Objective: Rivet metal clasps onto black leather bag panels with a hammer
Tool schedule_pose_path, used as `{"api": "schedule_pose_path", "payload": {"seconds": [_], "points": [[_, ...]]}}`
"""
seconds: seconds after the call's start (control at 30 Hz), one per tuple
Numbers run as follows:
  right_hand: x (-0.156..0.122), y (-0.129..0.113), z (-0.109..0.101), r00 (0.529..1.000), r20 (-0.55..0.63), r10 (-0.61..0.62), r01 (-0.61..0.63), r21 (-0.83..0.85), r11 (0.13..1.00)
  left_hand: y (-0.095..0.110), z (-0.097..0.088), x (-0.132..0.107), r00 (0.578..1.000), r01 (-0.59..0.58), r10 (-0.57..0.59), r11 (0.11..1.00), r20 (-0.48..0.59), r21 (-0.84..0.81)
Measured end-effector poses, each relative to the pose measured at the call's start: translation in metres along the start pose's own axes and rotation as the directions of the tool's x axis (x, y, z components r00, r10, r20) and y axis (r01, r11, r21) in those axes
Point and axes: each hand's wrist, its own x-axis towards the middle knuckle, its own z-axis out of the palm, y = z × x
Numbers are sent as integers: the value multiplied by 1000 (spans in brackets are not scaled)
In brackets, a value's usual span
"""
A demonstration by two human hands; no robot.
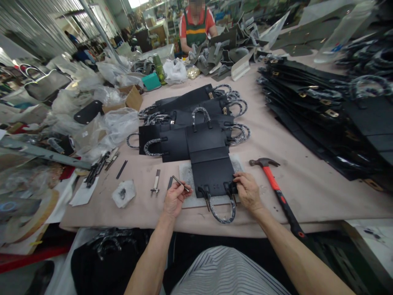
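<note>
Head view, clock centred on the black bag panel.

Item: black bag panel (212, 166), one, laid over a pale board (186, 170) at the near side of the cloth-covered table (260, 135); film-wrapped near handle (223, 220) at 6 o'clock, matching far handle (201, 110) at 12.

Item: left hand (175, 198), at 8 o'clock, fingers pinched around a slim metal tool (180, 183), apart from the panel.

Item: right hand (248, 190), at 4 o'clock, thumb and fingers drawn narrow at the panel's near corner, beside the handle base; whether they grip or merely touch, cannot tell.

Item: hammer (270, 178), red and black handle, lying at 3 to 4 o'clock, near the right hand.

Item: small metal tool with crosspiece (156, 183), at 9 o'clock; beyond it, crumpled clear plastic (123, 193) and a dark flat strip (122, 169).

Item: overlapping black panels (184, 102), spread from 10 to 1 o'clock.

Item: tall stack of black panels (301, 102), gold-coloured fittings, 2 o'clock.

Item: co-worker (196, 30), striped apron, across the table, 12 o'clock.
</note>
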Motion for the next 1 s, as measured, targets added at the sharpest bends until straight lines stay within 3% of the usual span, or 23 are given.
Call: {"api": "schedule_pose_path", "payload": {"seconds": [0.43, 0.63, 1.0], "points": [[1, -3, -2, 1000, 11, 6, -5, -16, 1000, -3, 3, 3, 993, -76, 98, 962, -72, 262], [1, -2, -1, 1000, 24, 4, -4, -18, 1000, -13, 7, 6, 995, -52, 74, 954, -64, 295], [0, -4, -3, 1000, 22, 17, -16, -9, 1000, -22, 0, 5, 984, -97, 146, 922, -104, 374]]}}
